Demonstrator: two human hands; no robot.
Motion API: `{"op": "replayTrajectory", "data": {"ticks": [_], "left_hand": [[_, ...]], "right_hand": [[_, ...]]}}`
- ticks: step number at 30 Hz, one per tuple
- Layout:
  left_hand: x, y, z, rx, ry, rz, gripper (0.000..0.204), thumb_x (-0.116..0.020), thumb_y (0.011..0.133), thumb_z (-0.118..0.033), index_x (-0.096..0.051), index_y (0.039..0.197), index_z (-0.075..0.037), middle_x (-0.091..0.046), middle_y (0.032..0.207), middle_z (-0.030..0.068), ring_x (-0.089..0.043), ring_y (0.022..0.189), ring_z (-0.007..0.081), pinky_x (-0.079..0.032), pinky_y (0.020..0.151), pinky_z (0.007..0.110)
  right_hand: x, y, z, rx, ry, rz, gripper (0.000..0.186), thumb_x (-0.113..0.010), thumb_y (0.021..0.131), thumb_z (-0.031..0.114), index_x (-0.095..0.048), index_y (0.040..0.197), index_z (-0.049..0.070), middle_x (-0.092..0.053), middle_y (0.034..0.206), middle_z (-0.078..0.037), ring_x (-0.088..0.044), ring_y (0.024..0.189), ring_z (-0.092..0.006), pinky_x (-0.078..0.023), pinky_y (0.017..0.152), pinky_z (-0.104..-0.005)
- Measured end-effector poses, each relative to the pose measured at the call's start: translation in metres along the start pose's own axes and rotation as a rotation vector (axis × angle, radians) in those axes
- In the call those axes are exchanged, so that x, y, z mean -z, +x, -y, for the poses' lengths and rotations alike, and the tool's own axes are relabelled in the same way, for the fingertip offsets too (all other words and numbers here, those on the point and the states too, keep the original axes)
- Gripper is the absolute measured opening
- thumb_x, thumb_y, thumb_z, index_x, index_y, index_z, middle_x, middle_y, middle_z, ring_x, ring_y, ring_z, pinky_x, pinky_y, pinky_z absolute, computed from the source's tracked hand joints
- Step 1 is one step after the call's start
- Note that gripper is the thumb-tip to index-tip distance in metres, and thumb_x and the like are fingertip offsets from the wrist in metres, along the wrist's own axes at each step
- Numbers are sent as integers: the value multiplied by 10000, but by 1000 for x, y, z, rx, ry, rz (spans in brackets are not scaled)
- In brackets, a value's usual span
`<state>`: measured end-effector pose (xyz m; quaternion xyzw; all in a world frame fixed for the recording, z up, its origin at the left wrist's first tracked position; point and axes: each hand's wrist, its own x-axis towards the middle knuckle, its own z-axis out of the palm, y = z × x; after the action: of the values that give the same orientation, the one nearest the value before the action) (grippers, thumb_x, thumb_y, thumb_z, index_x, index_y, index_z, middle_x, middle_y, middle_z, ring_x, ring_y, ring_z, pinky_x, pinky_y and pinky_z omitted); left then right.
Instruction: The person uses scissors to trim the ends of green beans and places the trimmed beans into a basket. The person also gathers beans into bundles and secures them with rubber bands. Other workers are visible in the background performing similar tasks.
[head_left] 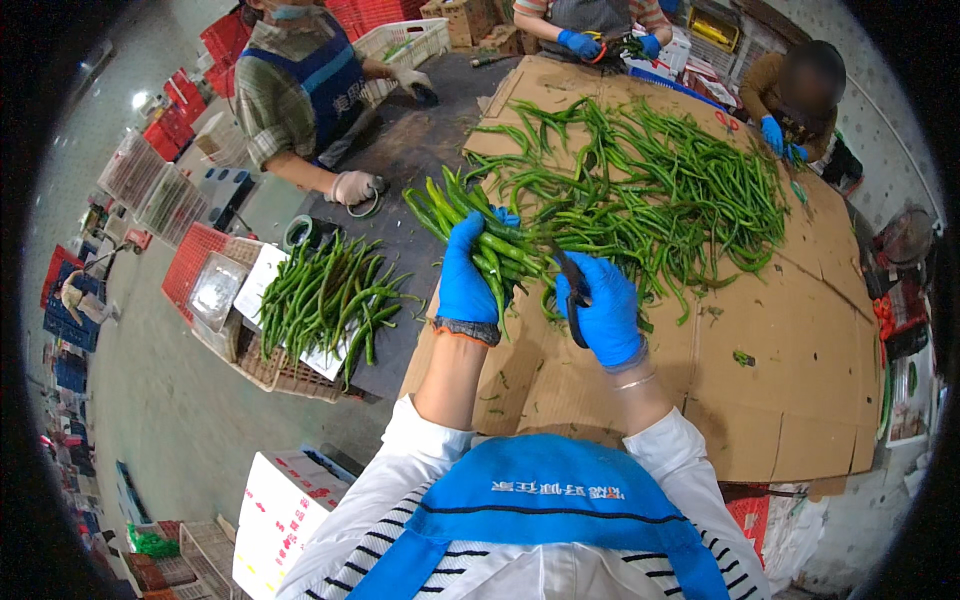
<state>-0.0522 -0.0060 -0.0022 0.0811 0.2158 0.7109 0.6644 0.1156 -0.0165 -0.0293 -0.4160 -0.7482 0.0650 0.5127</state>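
Observation:
A bunch of long green chili peppers (510,250) is gripped in my left hand (467,280), which wears a blue glove. The pepper ends stick out on both sides of the fist. My right hand (608,310), also blue-gloved, is closed around black-handled scissors (574,298). Their blades reach toward the right end of the bunch; whether they touch a pepper I cannot tell. Just beyond both hands spreads a large heap of loose green chili peppers (670,190) on flattened cardboard (780,400). Small green scraps lie on the cardboard near me.
To the left, a smaller pile of chili peppers (330,300) rests at the edge of the dark tabletop (450,115), beside a red crate (195,265). A gloved co-worker (310,90) stands far left; two others work across the table. Red-handled scissors (727,120) lie far right.

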Motion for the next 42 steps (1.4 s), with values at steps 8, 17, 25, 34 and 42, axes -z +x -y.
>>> {"op": "replayTrajectory", "data": {"ticks": [8,17,25,34,42], "left_hand": [[5,17,-24,-271,363,112,413,-613,811,-119,-485,1189,-15,-598,1045,141,-600,947,267,-512,810,391],[41,148,-78,-778,1473,-41,618,-752,653,-222,-476,1183,-64,-632,993,152,-630,887,269,-503,741,372],[71,275,-112,-556,2139,-185,594,-716,624,-295,-496,1143,-105,-639,928,193,-614,857,370,-498,727,425],[120,391,-132,-144,2428,-367,547,-723,639,-313,-551,1111,-97,-623,1050,177,-603,961,348,-495,806,427],[116,431,-140,205,2562,-375,736,-730,624,-572,-582,1169,-101,-590,1174,124,-574,1049,312,-479,855,447]], "right_hand": [[4,-32,0,-488,208,289,175,-594,839,188,-618,971,76,-605,726,-164,-602,638,-311,-455,553,-376],[-3,-105,-2,-248,-206,757,314,-647,757,289,-631,1035,145,-625,772,-137,-597,706,-326,-474,594,-422],[-6,-114,-17,-183,-254,757,403,-648,755,308,-613,1136,183,-560,689,-121,-548,625,-274,-407,490,-398],[-15,-146,-45,-276,-98,903,411,-638,762,342,-612,1136,174,-521,526,-121,-544,551,-269,-429,525,-399],[-25,-145,-32,-764,-164,991,386,-593,822,373,-601,1151,171,-535,558,-106,-542,548,-269,-439,562,-377]]}}
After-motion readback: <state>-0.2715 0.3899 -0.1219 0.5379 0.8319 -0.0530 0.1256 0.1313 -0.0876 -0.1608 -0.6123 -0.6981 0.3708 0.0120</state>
